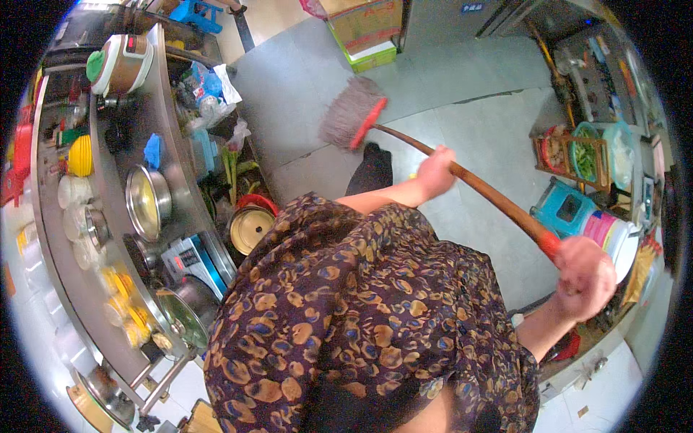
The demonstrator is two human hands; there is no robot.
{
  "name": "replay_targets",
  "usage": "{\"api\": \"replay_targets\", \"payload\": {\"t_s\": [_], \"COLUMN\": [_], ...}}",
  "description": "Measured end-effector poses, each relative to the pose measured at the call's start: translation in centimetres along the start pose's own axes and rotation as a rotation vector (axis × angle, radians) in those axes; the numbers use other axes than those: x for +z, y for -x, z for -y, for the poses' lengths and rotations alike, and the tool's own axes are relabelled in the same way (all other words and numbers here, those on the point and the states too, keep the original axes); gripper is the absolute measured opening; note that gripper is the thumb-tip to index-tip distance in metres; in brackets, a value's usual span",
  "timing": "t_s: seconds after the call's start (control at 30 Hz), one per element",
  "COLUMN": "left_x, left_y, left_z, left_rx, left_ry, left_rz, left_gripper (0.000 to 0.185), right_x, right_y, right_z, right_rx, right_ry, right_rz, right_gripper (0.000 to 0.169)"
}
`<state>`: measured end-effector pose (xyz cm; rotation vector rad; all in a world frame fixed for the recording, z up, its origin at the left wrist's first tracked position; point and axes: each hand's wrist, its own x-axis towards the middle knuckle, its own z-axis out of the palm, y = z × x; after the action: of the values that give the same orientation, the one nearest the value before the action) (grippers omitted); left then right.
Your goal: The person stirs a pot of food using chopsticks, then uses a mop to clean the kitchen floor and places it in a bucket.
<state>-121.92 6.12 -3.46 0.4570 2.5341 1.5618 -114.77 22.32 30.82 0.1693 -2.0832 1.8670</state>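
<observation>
A broom with a wooden handle [495, 199] slants across the front of my body. My left hand [436, 172] is wrapped around the handle partway down the shaft. The top end, by a red section, is in the grip of my right hand [586, 277], which is slightly blurred. Past my left hand, the broom head [352, 113] has greyish-brown bristles and a red edge strip, and lies over the grey tiled floor [465, 113]. Close to the broom head is a dark shoe or trouser leg [373, 166], partly hidden by my left forearm.
On the left, a steel shelf unit [178, 146] carries a rice cooker [123, 64], a steel bowl [147, 203] and a lidded pot [181, 314]. Cardboard boxes [365, 27] stand ahead. At right are a wooden crate [574, 157], a blue stool [563, 205] and a white bucket [617, 243].
</observation>
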Motion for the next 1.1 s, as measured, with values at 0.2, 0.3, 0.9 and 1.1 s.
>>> {"api": "replay_targets", "payload": {"t_s": [0.2, 0.3, 0.9, 1.1], "left_x": [4.1, 4.4, -15.6, -14.0], "left_y": [0.5, 1.6, 22.0, 21.7], "left_z": [-4.7, -4.6, 17.0, 14.0], "left_rx": [0.003, -0.035, -0.515, -0.445], "left_ry": [-0.107, -0.217, -0.378, -0.367], "left_rz": [0.672, 0.697, -0.042, -0.070], "left_gripper": [0.014, 0.025, 0.024, 0.026], "right_x": [-2.7, -3.3, 16.0, 14.0], "right_y": [6.0, 7.5, 12.7, 12.9], "right_z": [1.8, 0.1, -10.9, -8.6], "right_rx": [-0.240, -0.112, 0.540, 0.576], "right_ry": [0.285, 0.129, -0.233, -0.214], "right_rz": [-0.516, -0.526, 0.177, 0.136], "right_gripper": [0.020, 0.009, 0.010, 0.009]}}
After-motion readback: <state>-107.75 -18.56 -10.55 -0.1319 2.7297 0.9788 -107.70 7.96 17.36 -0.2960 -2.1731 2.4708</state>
